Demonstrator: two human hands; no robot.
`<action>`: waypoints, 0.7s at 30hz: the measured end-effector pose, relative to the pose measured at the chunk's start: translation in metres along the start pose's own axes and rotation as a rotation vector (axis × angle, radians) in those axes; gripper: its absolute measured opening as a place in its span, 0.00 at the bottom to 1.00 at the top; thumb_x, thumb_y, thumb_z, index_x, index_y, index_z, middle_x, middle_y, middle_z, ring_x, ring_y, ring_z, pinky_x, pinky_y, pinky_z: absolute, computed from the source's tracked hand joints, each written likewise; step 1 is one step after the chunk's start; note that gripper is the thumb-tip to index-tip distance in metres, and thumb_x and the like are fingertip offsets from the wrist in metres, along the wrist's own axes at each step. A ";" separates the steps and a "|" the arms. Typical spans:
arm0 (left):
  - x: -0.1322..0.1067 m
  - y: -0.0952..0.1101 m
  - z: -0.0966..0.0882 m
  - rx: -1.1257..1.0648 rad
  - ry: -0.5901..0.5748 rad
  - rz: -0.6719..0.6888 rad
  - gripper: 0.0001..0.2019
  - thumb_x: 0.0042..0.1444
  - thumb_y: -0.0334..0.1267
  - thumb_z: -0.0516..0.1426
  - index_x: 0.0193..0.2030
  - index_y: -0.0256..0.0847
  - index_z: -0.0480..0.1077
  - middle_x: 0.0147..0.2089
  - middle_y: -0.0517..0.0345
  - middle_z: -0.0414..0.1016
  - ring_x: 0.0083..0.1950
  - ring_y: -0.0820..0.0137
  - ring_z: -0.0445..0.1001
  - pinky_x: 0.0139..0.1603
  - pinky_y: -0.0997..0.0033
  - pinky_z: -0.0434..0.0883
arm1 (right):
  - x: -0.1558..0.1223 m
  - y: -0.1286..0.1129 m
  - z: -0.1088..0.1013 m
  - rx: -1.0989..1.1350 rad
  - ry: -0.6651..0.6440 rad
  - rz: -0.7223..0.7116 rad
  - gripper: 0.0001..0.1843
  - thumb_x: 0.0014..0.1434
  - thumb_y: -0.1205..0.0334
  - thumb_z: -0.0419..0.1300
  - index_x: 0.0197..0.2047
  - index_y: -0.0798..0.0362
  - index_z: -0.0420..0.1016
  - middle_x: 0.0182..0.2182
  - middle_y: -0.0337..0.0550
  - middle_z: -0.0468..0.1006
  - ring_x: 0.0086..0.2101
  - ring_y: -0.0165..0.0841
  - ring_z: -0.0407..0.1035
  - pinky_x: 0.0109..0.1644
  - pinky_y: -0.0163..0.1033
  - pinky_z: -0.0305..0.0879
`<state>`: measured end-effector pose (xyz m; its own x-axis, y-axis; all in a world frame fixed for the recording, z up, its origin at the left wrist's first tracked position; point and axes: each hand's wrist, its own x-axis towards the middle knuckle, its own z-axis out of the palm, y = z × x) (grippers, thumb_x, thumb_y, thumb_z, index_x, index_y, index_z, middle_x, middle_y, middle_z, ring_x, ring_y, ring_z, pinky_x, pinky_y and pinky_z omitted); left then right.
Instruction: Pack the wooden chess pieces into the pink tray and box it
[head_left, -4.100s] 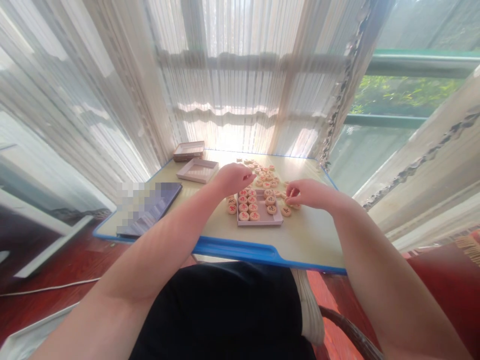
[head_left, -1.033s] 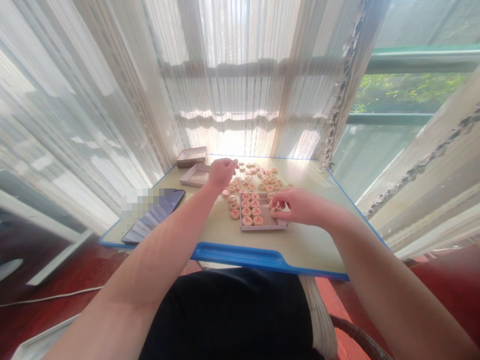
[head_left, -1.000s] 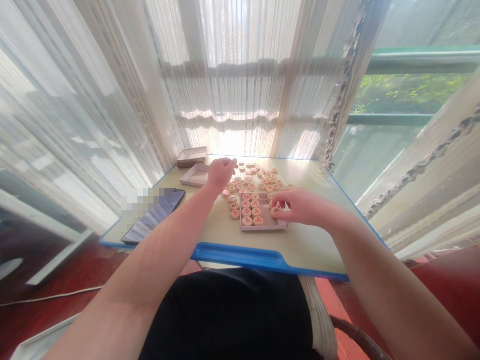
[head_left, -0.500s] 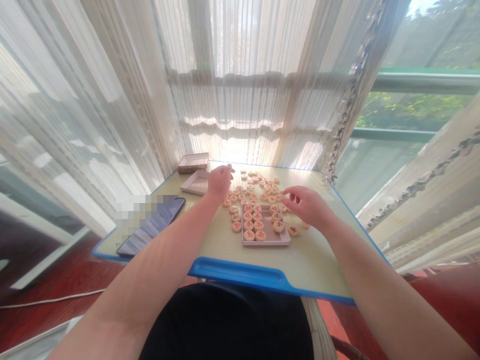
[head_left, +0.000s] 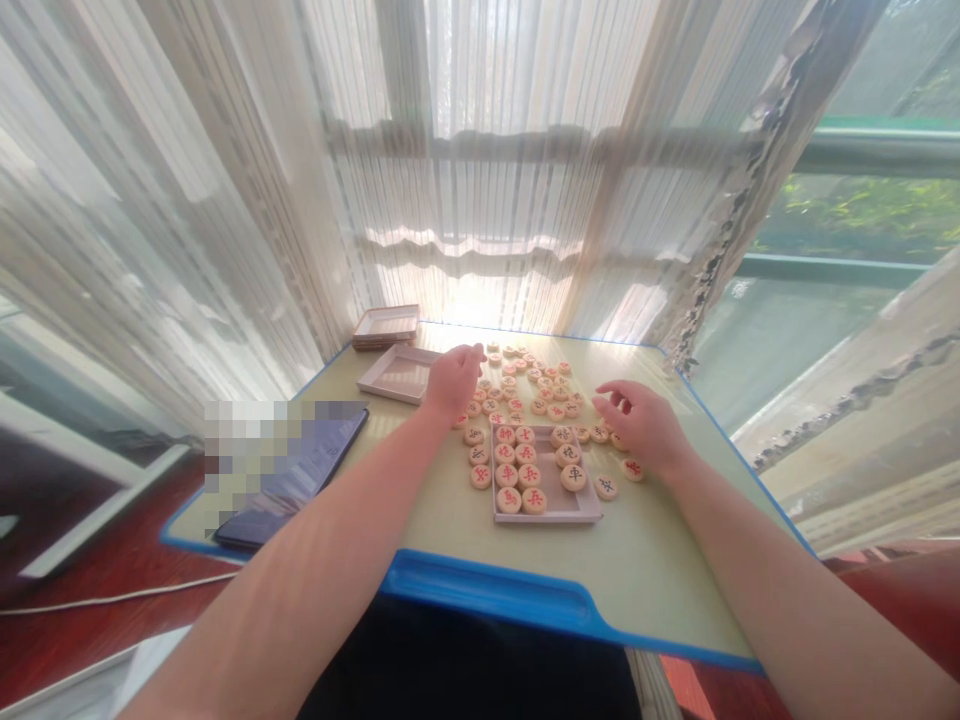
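Observation:
Round wooden Chinese chess pieces point(head_left: 556, 411) lie scattered over the far middle of the table. Closer in, a shallow pale box point(head_left: 551, 516) holds two columns of red-marked pieces point(head_left: 529, 475) on its left and a column of black-marked pieces point(head_left: 573, 478) on its right, with a gap between them. My left hand point(head_left: 454, 382) is at the left edge of the scattered pieces, its fingers curled closed; whatever they may hold is hidden. Over the pieces right of the box hovers my right hand point(head_left: 641, 425), thumb and fingers apart, with nothing visible between them.
A second shallow tray point(head_left: 397, 374) sits behind my left forearm, with a small stack of boxes point(head_left: 385, 328) at the back left corner. A dark tablet point(head_left: 319, 470) lies at left, partly pixelated. The table has a blue front ledge point(head_left: 491, 590); sheer curtains point(head_left: 480, 190) hang behind.
My view has shifted slightly, so the table appears lower and larger. My right hand has moved right, away from the scattered pieces' middle. My left hand stays curled by their left edge.

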<state>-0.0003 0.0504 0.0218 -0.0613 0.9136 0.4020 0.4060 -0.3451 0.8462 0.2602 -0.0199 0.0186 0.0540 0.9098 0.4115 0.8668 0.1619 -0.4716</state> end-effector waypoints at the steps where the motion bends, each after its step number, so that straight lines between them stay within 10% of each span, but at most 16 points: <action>1: 0.000 0.000 0.001 0.027 -0.007 0.015 0.19 0.58 0.50 0.48 0.25 0.40 0.70 0.23 0.60 0.68 0.26 0.72 0.66 0.29 0.72 0.62 | 0.000 0.000 0.000 -0.002 -0.002 0.004 0.16 0.55 0.52 0.53 0.39 0.53 0.75 0.28 0.41 0.72 0.27 0.33 0.64 0.35 0.40 0.61; 21: -0.002 -0.008 -0.004 0.363 -0.082 0.253 0.20 0.61 0.46 0.45 0.20 0.42 0.62 0.22 0.58 0.66 0.27 0.69 0.64 0.29 0.69 0.55 | 0.000 0.003 -0.001 -0.033 -0.010 0.137 0.16 0.53 0.55 0.52 0.39 0.54 0.75 0.30 0.43 0.74 0.29 0.34 0.66 0.34 0.40 0.61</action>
<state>-0.0065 0.0501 0.0156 0.1474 0.8292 0.5392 0.6935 -0.4753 0.5414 0.2634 -0.0194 0.0181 0.1680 0.9261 0.3377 0.8677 0.0237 -0.4966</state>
